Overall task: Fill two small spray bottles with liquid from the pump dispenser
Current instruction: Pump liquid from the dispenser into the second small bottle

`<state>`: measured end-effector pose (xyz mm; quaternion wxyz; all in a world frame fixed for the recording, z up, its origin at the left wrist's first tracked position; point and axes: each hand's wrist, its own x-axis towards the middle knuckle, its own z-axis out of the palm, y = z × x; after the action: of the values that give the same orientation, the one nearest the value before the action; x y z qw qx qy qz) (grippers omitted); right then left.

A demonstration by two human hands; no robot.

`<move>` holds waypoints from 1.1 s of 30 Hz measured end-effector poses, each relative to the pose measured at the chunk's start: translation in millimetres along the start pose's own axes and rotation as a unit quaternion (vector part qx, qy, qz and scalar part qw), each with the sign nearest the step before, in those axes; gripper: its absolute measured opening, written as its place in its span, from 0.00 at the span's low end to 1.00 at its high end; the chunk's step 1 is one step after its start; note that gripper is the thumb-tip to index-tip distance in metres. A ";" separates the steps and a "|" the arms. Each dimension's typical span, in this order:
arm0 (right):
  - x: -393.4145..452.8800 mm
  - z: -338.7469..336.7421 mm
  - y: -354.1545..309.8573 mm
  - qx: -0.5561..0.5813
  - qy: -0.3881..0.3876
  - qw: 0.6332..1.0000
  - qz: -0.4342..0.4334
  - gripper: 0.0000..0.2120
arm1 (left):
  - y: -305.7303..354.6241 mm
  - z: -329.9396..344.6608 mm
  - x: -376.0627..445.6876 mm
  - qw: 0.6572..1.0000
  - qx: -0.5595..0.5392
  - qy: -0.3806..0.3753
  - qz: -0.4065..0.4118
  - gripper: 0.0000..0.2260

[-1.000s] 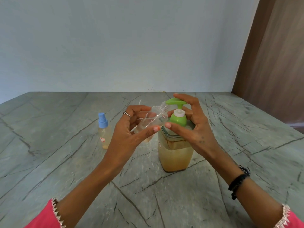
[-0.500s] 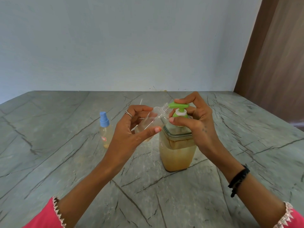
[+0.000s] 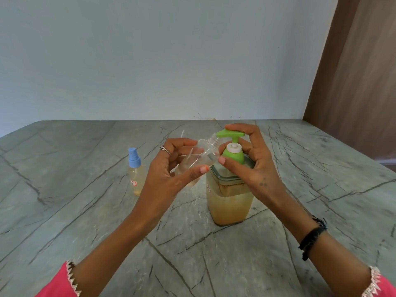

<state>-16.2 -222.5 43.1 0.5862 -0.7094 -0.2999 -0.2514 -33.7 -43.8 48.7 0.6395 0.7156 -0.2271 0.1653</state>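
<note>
The pump dispenser (image 3: 229, 198) sits pretty much mid-table, a squarish clear jar of amber liquid filled roughly up to its shoulder, with a green pump head (image 3: 230, 133) on top. The right hand (image 3: 255, 168) is curled around that pump: fingertips on top of the green lever, thumb tucked under by the green collar. The left hand (image 3: 169, 170), just left of the dispenser, grips an uncapped clear spray bottle (image 3: 199, 157), tilted so its threaded neck sits right under the nozzle tip. Thumb below, fingers wrapped over the far side.

Further left of the dispenser stands the second spray bottle (image 3: 135, 173), blue cap on, yellowish liquid inside, well apart from both hands.

Room-wise: the marble table (image 3: 85, 221) has loads of bare surface in front of and to both sides of the dispenser. Behind it the tabletop meets a pale blue wall (image 3: 150, 61); a brown panel (image 3: 360, 71) closes in at the far right.

Hard to make out: how much liquid is in the held bottle, since fingers cover most of it. A thin white stick (image 3: 182, 133) pokes up behind the left hand; can't tell what it belongs to. The dispenser's right side is hidden behind the right wrist.
</note>
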 end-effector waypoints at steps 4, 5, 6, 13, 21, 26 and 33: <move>0.9 1.0 -1.8 -0.020 -0.011 1.000 0.001 0.19 | 1.1 -0.3 0.3 1.000 -0.001 0.002 0.002 0.18; 1.3 0.8 -1.8 -0.022 -0.011 1.000 -0.004 0.20 | 1.2 -0.5 0.6 1.000 -0.001 0.003 0.003 0.18; 1.9 0.5 -2.3 -0.021 -0.012 1.000 -0.007 0.21 | 1.2 -1.0 1.1 1.000 -0.001 0.004 0.004 0.18; 2.0 2.0 0.1 -0.004 0.026 0.999 0.018 0.15 | 0.1 -1.7 0.7 1.000 0.009 0.004 0.003 0.18; 5.4 3.7 -0.5 -0.009 0.058 0.998 0.024 0.17 | -0.1 -1.1 0.2 1.000 0.006 -0.003 0.004 0.18; 7.1 2.4 2.6 -0.013 0.051 0.998 0.026 0.17 | -2.4 -1.7 0.4 1.000 0.016 -0.001 0.003 0.18; 3.8 1.5 -0.4 -0.015 0.013 1.000 0.016 0.16 | -0.8 -0.7 0.4 1.000 0.017 -0.001 0.002 0.18</move>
<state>-13.8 -220.5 45.8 0.5835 -0.7192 -0.2774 -0.2558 -32.9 -43.1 48.2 0.6268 0.7259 -0.2266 0.1696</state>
